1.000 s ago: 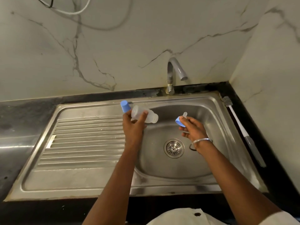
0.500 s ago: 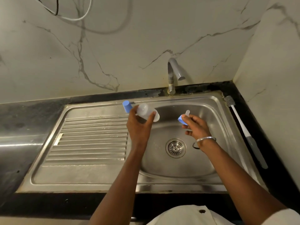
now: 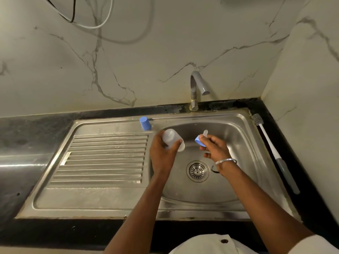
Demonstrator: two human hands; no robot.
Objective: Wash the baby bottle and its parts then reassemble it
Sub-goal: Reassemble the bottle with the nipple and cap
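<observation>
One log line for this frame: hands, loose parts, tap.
left hand: grips clear bottle over basin | right hand: holds blue collar with teat | blue cap: on sink ledge | bottle brush: on counter | tap: no flow

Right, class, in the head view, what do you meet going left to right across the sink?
Ribbed drainboard, blue cap, clear bottle, blue collar with teat, bottle brush.

Blue cap (image 3: 145, 123) out of my left hand (image 3: 163, 153), now standing just beyond it, only the bottle (image 3: 172, 139) left in my grip
</observation>
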